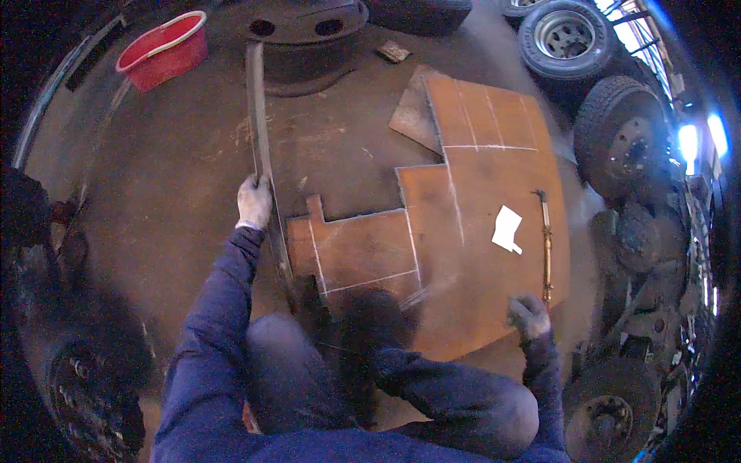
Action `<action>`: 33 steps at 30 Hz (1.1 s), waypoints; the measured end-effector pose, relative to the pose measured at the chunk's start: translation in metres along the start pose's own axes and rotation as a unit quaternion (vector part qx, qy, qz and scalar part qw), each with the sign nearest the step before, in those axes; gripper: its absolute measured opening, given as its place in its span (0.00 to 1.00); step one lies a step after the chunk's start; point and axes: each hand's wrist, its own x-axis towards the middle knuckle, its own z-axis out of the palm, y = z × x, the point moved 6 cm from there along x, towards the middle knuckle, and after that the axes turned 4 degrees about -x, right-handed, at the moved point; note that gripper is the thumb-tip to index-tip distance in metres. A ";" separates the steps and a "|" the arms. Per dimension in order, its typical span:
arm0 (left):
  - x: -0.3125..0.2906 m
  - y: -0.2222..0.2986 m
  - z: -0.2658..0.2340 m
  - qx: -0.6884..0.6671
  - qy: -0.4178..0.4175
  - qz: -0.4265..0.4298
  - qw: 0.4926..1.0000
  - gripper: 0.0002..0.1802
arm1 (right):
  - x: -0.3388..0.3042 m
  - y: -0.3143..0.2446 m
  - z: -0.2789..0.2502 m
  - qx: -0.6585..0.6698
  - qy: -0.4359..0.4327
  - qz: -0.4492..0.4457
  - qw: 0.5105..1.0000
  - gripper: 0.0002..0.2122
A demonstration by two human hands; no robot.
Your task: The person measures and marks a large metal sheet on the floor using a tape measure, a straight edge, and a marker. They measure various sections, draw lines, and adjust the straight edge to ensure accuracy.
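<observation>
My left hand [254, 204], in a pale glove, is closed round a long, narrow metal bar [257, 116]. The bar runs from a dark round base at the far side to beside my knee, left of a rusty steel plate [494, 185]. Pale lines mark the notched plate. My right hand [529, 316], in a grey glove, has its fingers curled near the plate's right front edge; whatever may be in them is hidden. Just beyond it lies a brass-coloured cutting torch [547, 247]. A white piece of paper [506, 229] rests on the plate left of the torch.
At the far left stands a red tub [164, 51]. The dark round base [305, 42] has two holes in its top. Truck wheels [566, 37] and dark parts line the right side. A small flat scrap [394, 52] lies on the floor beyond the plate.
</observation>
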 end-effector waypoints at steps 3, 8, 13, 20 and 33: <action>0.013 0.076 -0.006 0.016 -0.050 0.057 0.997 0.20 | 0.049 -0.028 0.089 -0.132 -0.068 -0.090 0.985 0.09; 0.001 0.098 0.054 0.108 -0.236 0.113 0.959 0.15 | 0.066 -0.052 0.222 -0.226 -0.193 -0.337 0.893 0.07; -0.079 0.037 0.140 0.345 -0.255 0.179 0.886 0.13 | 0.058 -0.025 0.259 -0.236 -0.212 -0.378 0.870 0.06; -0.107 0.022 0.189 0.413 -0.242 0.206 0.853 0.16 | 0.095 0.027 0.221 -0.133 -0.190 -0.194 0.953 0.05; -0.150 0.024 0.213 0.329 -0.285 0.159 0.886 0.14 | 0.182 -0.003 0.244 -0.335 -0.018 -0.334 0.881 0.22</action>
